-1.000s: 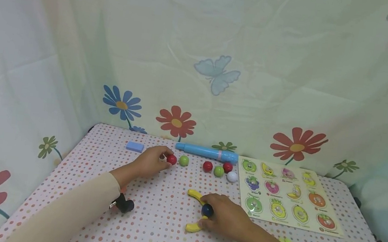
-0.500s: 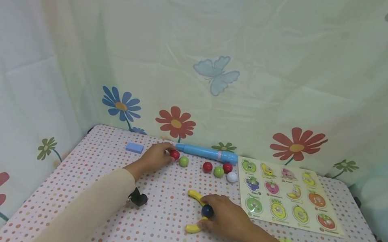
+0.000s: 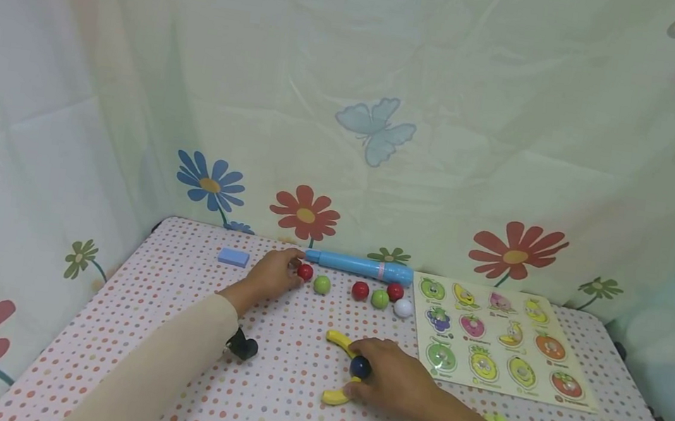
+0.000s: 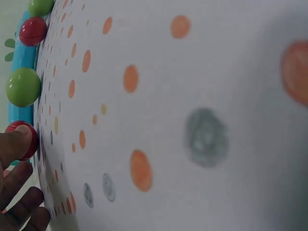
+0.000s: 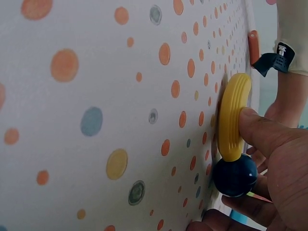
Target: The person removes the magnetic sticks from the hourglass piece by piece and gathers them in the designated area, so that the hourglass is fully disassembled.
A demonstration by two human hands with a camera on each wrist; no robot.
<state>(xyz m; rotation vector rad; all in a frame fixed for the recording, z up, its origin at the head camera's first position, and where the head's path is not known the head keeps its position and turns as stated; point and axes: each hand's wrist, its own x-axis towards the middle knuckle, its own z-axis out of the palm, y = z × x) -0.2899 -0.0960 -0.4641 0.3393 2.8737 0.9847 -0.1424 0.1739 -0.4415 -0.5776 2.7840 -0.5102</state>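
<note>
My left hand [image 3: 271, 274] holds a red ball [image 3: 305, 272] near the back of the table, with the thumb on it in the left wrist view. A green ball [image 3: 322, 284] lies just to the right of that ball. Closer to the front, my right hand [image 3: 394, 383] grips two yellow curved sticks [image 3: 334, 398] joined to a dark blue ball [image 3: 361, 367]. In the right wrist view the thumb presses one yellow curved stick [image 5: 234, 115], beside the dark blue ball [image 5: 236, 175]. The other fingers are partly hidden there.
A blue tube-shaped toy [image 3: 356, 265] lies along the back edge. Two red balls [image 3: 360, 290], a green ball [image 3: 380, 298] and a white ball [image 3: 403, 308] sit near a fruit puzzle board [image 3: 506, 343]. A blue block [image 3: 233, 257] is back left; an orange piece [image 5: 253, 47] shows too.
My left hand has moved forward and slightly right with the red ball, toward the blue tube's end. The green ball beside it has shifted slightly right. My right hand has stayed in place.
</note>
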